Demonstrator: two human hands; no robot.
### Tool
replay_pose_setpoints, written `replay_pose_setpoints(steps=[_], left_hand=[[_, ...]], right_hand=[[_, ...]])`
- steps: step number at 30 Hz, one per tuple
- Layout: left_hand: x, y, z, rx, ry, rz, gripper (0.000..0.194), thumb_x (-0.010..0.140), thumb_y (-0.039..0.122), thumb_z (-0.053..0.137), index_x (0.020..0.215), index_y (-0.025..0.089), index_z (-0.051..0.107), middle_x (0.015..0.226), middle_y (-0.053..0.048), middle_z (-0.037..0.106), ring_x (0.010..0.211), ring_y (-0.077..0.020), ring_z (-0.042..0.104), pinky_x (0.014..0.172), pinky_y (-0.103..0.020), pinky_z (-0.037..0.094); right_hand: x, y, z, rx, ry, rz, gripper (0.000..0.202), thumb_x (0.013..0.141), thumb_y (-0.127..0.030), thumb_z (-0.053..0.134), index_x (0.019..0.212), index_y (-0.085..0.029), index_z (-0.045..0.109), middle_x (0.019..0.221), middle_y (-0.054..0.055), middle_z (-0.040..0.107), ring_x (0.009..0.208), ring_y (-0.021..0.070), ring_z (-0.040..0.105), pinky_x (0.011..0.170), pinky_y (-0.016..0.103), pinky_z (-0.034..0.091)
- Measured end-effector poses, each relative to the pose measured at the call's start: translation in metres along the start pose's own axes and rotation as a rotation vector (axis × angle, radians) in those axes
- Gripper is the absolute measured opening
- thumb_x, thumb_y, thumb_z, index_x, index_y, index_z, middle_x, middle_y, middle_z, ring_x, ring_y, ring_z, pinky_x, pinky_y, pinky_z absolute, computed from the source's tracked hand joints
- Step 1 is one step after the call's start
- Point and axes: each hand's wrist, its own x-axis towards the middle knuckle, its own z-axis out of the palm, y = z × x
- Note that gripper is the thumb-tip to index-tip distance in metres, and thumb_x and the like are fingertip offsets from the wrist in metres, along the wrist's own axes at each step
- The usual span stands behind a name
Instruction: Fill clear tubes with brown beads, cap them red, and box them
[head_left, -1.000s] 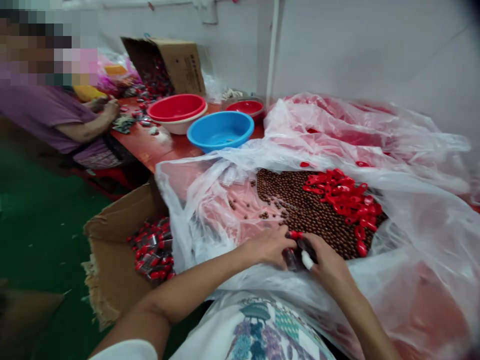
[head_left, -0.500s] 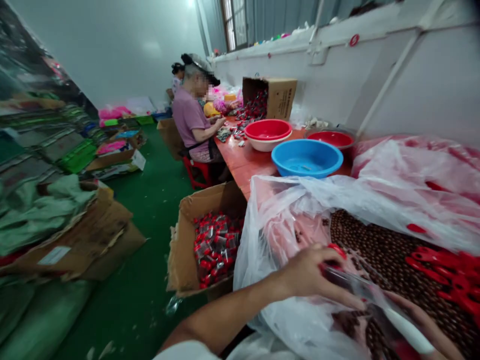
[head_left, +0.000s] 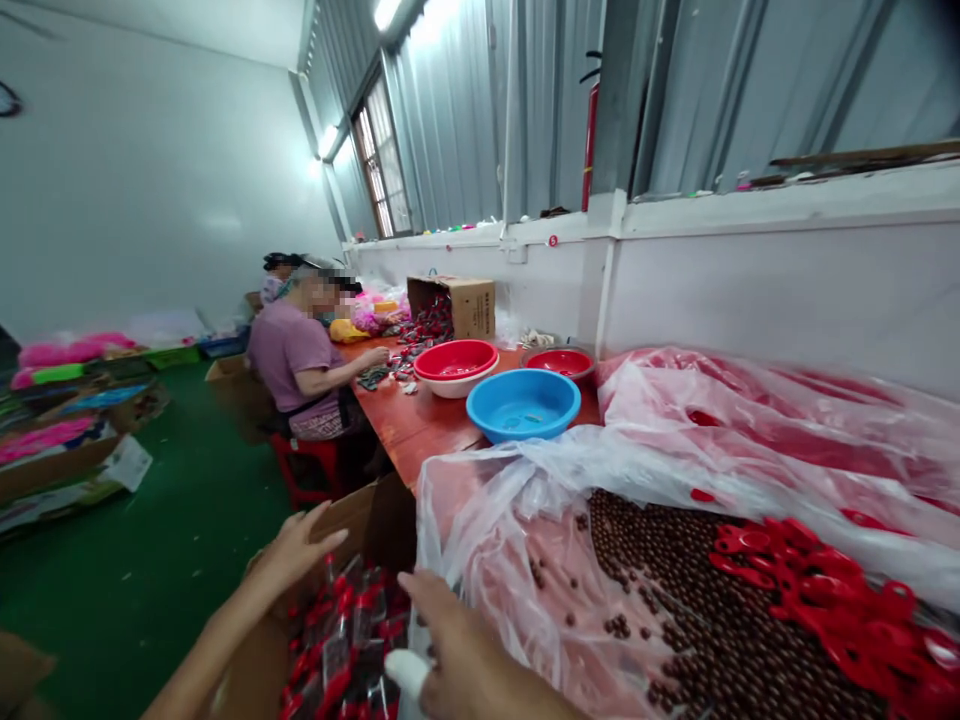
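Note:
My left hand (head_left: 300, 552) is over the left side of a cardboard box (head_left: 382, 510), its fingers spread and nothing in them. At the box's right edge, beside the clear plastic sheet (head_left: 487, 520), my right hand (head_left: 450, 640) is open too, with a white cover on one finger. Between and below the hands, many small clear packets with red ends (head_left: 345, 640) fill the box. Dark brown beads (head_left: 720, 620) lie on the plastic to the right, with a heap of red plastic parts (head_left: 832, 600) on them.
A blue basin (head_left: 523, 405), a red basin (head_left: 456, 360) on a white one and another red basin (head_left: 559, 363) stand on the red table (head_left: 412, 440). A person in a purple shirt (head_left: 292, 350) sits at its left side. An opened carton (head_left: 474, 308) lies farther back.
Both hands have moved left from above the beads to the box. The clear item with a red end that they held is gone from them. The view has tilted up and turned right.

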Motion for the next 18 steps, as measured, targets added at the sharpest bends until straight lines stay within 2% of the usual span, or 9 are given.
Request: replay_pose_setpoints(steps=[1, 3, 5, 6, 8, 10, 12, 15, 18], left_hand=[[0.003, 0.009, 0.001, -0.034, -0.004, 0.044, 0.061, 0.065, 0.054, 0.052, 0.113, 0.016, 0.056, 0.110, -0.012, 0.060, 0.104, -0.0286, 0.055, 0.085, -0.035, 0.044], [0.005, 0.042, 0.000, -0.154, 0.041, 0.171, 0.060, 0.072, 0.053, 0.046, 0.118, 0.016, 0.052, 0.121, -0.012, 0.053, 0.112, -0.0263, 0.049, 0.093, -0.035, 0.039], [0.001, 0.091, 0.001, -0.294, 0.083, 0.347, 0.051, 0.077, 0.049, 0.045, 0.118, 0.019, 0.052, 0.125, -0.009, 0.049, 0.112, -0.0229, 0.049, 0.093, -0.031, 0.040], [-0.003, 0.118, 0.004, -0.348, 0.057, 0.451, 0.044, 0.079, 0.046, 0.045, 0.114, 0.021, 0.054, 0.124, -0.006, 0.051, 0.112, -0.0216, 0.049, 0.093, -0.031, 0.039], [-0.014, 0.172, 0.020, -0.431, -0.076, 0.610, 0.034, 0.083, 0.041, 0.041, 0.104, 0.022, 0.059, 0.116, -0.005, 0.057, 0.108, -0.0200, 0.052, 0.094, -0.030, 0.039], [-0.025, 0.218, 0.049, -0.429, -0.357, 0.716, 0.031, 0.084, 0.035, 0.039, 0.102, 0.022, 0.061, 0.112, -0.005, 0.060, 0.105, -0.0188, 0.054, 0.091, -0.028, 0.040], [-0.031, 0.254, 0.085, -0.297, -0.608, 0.683, 0.031, 0.080, 0.031, 0.043, 0.104, 0.021, 0.061, 0.109, -0.006, 0.063, 0.103, -0.0196, 0.055, 0.090, -0.028, 0.041], [-0.024, 0.287, 0.131, -0.209, -0.629, 0.585, 0.046, 0.069, 0.029, 0.056, 0.111, 0.012, 0.055, 0.112, -0.017, 0.060, 0.108, -0.0304, 0.053, 0.090, -0.040, 0.039], [-0.007, 0.308, 0.151, -0.225, -0.605, 0.604, 0.061, 0.066, 0.039, 0.059, 0.120, 0.012, 0.047, 0.125, -0.021, 0.049, 0.120, -0.0360, 0.042, 0.094, -0.045, 0.033]], right_hand=[[-0.015, 0.011, -0.012, -0.054, 0.000, 0.025, 0.069, 0.073, -0.026, 0.060, 0.137, -0.025, 0.034, 0.145, 0.009, 0.031, 0.128, 0.0250, 0.036, 0.104, 0.041, 0.032], [-0.046, 0.038, -0.044, -0.184, 0.075, 0.084, 0.064, 0.073, -0.016, 0.055, 0.134, -0.027, 0.039, 0.144, 0.008, 0.034, 0.129, 0.0236, 0.034, 0.104, 0.042, 0.031], [-0.080, 0.064, -0.083, -0.346, 0.138, 0.184, 0.062, 0.068, -0.004, 0.049, 0.126, -0.024, 0.050, 0.138, 0.009, 0.042, 0.128, 0.0240, 0.038, 0.103, 0.044, 0.032], [-0.099, 0.075, -0.104, -0.431, 0.190, 0.269, 0.061, 0.065, -0.002, 0.048, 0.122, -0.022, 0.055, 0.134, 0.012, 0.047, 0.124, 0.0249, 0.042, 0.102, 0.046, 0.034], [-0.138, 0.092, -0.142, -0.562, 0.300, 0.405, 0.049, 0.070, -0.006, 0.046, 0.116, -0.017, 0.060, 0.128, 0.015, 0.052, 0.120, 0.0252, 0.047, 0.101, 0.045, 0.036], [-0.179, 0.102, -0.169, -0.643, 0.387, 0.492, 0.049, 0.069, -0.006, 0.042, 0.114, -0.017, 0.061, 0.125, 0.012, 0.055, 0.117, 0.0231, 0.050, 0.101, 0.044, 0.036], [-0.216, 0.105, -0.182, -0.671, 0.434, 0.533, 0.061, 0.062, -0.001, 0.037, 0.117, -0.017, 0.059, 0.127, 0.010, 0.054, 0.120, 0.0201, 0.047, 0.104, 0.041, 0.033], [-0.257, 0.104, -0.177, -0.643, 0.476, 0.555, 0.064, 0.060, -0.002, 0.036, 0.117, -0.019, 0.059, 0.128, 0.006, 0.053, 0.120, 0.0187, 0.047, 0.104, 0.040, 0.035], [-0.278, 0.101, -0.154, -0.602, 0.529, 0.557, 0.055, 0.067, -0.007, 0.040, 0.116, -0.024, 0.060, 0.129, 0.004, 0.053, 0.120, 0.0201, 0.048, 0.102, 0.041, 0.038]])
